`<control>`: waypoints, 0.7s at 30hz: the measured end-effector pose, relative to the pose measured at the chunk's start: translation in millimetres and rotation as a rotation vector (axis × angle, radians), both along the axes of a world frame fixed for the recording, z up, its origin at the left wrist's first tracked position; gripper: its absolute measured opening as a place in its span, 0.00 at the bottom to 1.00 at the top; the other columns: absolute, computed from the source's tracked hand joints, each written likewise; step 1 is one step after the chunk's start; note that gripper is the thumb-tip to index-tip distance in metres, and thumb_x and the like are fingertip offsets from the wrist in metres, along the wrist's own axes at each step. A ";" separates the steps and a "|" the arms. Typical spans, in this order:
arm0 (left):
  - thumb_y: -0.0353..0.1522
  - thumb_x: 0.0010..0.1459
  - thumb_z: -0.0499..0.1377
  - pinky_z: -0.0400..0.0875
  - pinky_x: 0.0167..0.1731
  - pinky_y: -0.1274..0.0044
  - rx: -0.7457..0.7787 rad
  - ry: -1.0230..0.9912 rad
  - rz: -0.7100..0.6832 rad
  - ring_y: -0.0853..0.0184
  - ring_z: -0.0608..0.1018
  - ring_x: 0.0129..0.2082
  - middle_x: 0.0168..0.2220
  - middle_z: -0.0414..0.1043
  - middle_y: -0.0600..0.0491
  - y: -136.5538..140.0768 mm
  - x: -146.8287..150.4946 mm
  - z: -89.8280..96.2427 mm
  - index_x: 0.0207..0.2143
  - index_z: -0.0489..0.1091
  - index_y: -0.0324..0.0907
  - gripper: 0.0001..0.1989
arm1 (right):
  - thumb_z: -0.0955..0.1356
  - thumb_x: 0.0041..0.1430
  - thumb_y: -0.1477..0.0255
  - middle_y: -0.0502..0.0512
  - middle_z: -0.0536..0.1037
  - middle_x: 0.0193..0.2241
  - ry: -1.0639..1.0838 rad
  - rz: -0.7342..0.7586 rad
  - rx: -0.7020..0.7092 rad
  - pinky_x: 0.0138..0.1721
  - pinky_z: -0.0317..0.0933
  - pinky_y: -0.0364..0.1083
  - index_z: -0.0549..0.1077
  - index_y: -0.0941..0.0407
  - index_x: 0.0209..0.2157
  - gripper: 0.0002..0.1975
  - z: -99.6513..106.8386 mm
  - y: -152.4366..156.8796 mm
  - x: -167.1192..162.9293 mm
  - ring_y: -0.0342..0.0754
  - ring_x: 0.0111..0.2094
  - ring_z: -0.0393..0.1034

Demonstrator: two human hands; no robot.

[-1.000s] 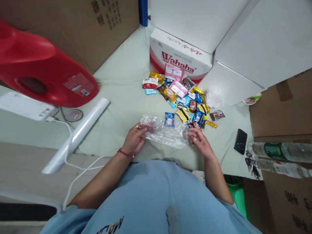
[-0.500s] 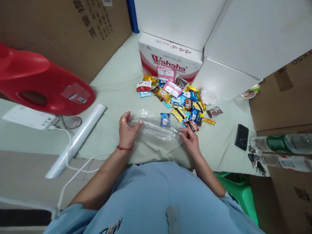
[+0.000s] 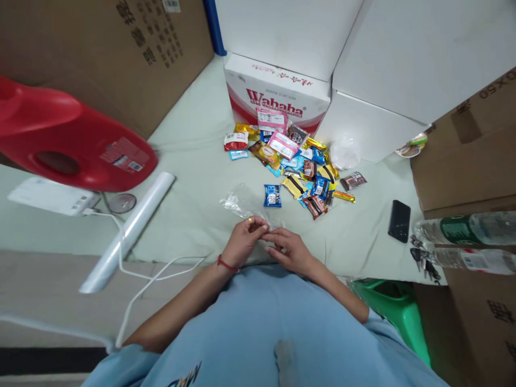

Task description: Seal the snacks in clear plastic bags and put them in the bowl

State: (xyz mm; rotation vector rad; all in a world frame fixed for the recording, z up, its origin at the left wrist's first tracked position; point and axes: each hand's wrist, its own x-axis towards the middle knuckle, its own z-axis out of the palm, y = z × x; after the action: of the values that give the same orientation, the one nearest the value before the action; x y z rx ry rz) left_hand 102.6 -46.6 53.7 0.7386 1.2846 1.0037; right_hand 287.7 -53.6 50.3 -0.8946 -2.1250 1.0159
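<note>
A crumpled clear plastic bag (image 3: pixel 242 203) lies on the pale green cloth, its near edge running to my fingertips. My left hand (image 3: pixel 246 239), with a ring and a red wrist string, pinches that edge. Against its fingertips, my right hand (image 3: pixel 291 250) is closed on the bag too, though the pinched part is mostly hidden. Just beyond the hands lies a single blue snack packet (image 3: pixel 272 196). A pile of small wrapped snacks (image 3: pixel 294 161) in yellow, blue, pink and brown is farther back.
The white Wahaba-style "Wahaha" box (image 3: pixel 278 97) stands behind the pile. To the left are a red jug (image 3: pixel 72 140), a plastic film roll (image 3: pixel 129 231) and a white power bank (image 3: pixel 52 194) with a cable. A phone (image 3: pixel 399 221), keys (image 3: pixel 424 263) and bottles (image 3: pixel 467 229) lie to the right.
My hands have come together from opposite ends of the stretched bag and moved closer to my body. The bag has bunched up between and beyond them.
</note>
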 end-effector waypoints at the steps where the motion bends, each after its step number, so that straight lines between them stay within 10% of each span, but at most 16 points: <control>1: 0.46 0.43 0.73 0.72 0.37 0.75 0.003 0.001 -0.001 0.68 0.76 0.31 0.28 0.75 0.56 -0.7 -2.2 -2.8 0.31 0.72 0.42 0.21 | 0.68 0.72 0.65 0.58 0.83 0.44 0.048 0.019 -0.057 0.40 0.71 0.45 0.82 0.53 0.51 0.13 4.7 2.7 4.9 0.46 0.36 0.76; 7: 0.49 0.46 0.71 0.73 0.38 0.73 -0.023 0.045 0.003 0.63 0.80 0.34 0.31 0.79 0.52 -7.5 -9.9 -14.2 0.32 0.72 0.42 0.22 | 0.69 0.70 0.63 0.57 0.82 0.40 0.100 -0.300 -0.109 0.38 0.69 0.47 0.82 0.53 0.45 0.12 15.9 41.8 27.2 0.46 0.32 0.72; 11: 0.49 0.47 0.70 0.72 0.39 0.72 0.015 0.024 0.012 0.62 0.81 0.35 0.31 0.78 0.53 -10.2 -10.1 -20.6 0.32 0.70 0.43 0.21 | 0.74 0.59 0.65 0.57 0.79 0.50 0.033 -0.152 -0.239 0.33 0.65 0.45 0.76 0.51 0.60 0.27 3.6 70.2 10.6 0.41 0.26 0.63; 15: 0.46 0.48 0.70 0.72 0.41 0.72 0.054 0.033 0.145 0.66 0.78 0.34 0.33 0.75 0.55 -14.2 -21.6 -27.8 0.33 0.69 0.43 0.20 | 0.74 0.57 0.61 0.49 0.77 0.30 0.079 -0.064 -0.469 0.28 0.57 0.42 0.81 0.54 0.43 0.15 -6.6 80.6 -6.9 0.42 0.25 0.60; 21: 0.36 0.39 0.71 0.70 0.41 0.74 -0.053 -0.024 0.457 0.70 0.77 0.34 0.42 0.74 0.55 -30.4 -51.6 -31.7 0.42 0.71 0.42 0.25 | 0.77 0.50 0.56 0.45 0.72 0.24 0.402 -0.476 -0.739 0.22 0.48 0.41 0.75 0.53 0.34 0.18 -17.1 60.3 6.0 0.39 0.19 0.53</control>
State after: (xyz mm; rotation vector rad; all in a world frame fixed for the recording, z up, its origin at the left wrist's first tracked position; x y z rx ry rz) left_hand 51.0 -77.1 22.1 0.3953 1.4883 1.3315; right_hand 293.7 6.7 33.2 -1.3130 -1.1108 1.5744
